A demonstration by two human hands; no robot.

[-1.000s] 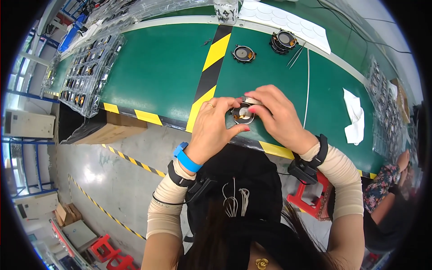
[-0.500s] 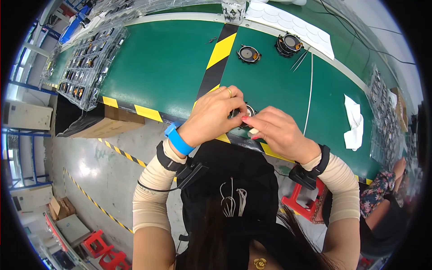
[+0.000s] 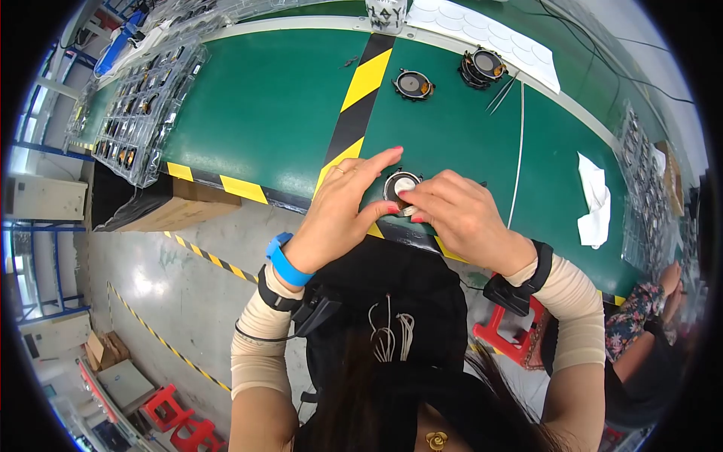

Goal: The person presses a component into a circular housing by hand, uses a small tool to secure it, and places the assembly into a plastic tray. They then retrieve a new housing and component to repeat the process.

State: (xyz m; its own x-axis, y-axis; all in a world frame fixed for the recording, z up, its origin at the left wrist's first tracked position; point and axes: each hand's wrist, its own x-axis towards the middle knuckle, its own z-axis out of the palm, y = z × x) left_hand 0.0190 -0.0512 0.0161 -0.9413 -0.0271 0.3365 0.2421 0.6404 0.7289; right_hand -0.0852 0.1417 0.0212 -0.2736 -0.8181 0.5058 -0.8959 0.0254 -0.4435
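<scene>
A round black watch case [image 3: 389, 197] lies near the table's front edge, between my hands. On its face sits a small white disc [image 3: 405, 184]. My right hand [image 3: 463, 218] is closed over the case's right side, index fingertip on the disc. A small pale piece [image 3: 410, 212] shows by that hand's thumb; whether it is gripped is hard to see. My left hand [image 3: 339, 207] is open, index finger raised and thumb tip at the case's lower rim. Farther back are a single watch case [image 3: 413, 85] and a stack of similar cases [image 3: 482, 68].
Tweezers [image 3: 502, 94] lie beside the stack, near a white sheet with round shapes [image 3: 489, 34]. A white cloth [image 3: 593, 202] is at right. Clear trays of parts [image 3: 147, 113] stand at left. Yellow-black tape [image 3: 354, 113] crosses the green table. Another person's arm [image 3: 666, 282] shows at far right.
My left hand has opened, drawing its fingers away from the watch case and leftward. More of the case and its white disc shows. My right hand stays there, its index finger now on the disc.
</scene>
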